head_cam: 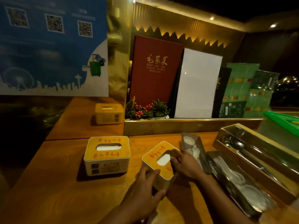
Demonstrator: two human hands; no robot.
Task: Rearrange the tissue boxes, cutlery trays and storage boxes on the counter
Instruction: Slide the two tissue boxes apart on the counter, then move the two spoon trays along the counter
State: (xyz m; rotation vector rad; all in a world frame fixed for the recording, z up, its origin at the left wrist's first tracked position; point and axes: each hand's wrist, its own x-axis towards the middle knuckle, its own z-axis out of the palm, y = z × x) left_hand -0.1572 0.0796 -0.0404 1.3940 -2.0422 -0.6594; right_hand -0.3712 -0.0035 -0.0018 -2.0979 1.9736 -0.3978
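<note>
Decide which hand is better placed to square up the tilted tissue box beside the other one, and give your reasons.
Probably the left hand: it grips the tilted tissue box at its near left corner, on the side facing the upright tissue box. The right hand rests on top by the slot.

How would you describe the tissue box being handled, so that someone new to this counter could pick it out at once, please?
Start at the red menu standing against the back ledge, then look down to the near wooden counter. Two yellow-topped tissue boxes sit there; it is the right one, beside the cutlery trays. Unlike its squarely set neighbour, it is turned at an angle and gripped by both hands.
</note>
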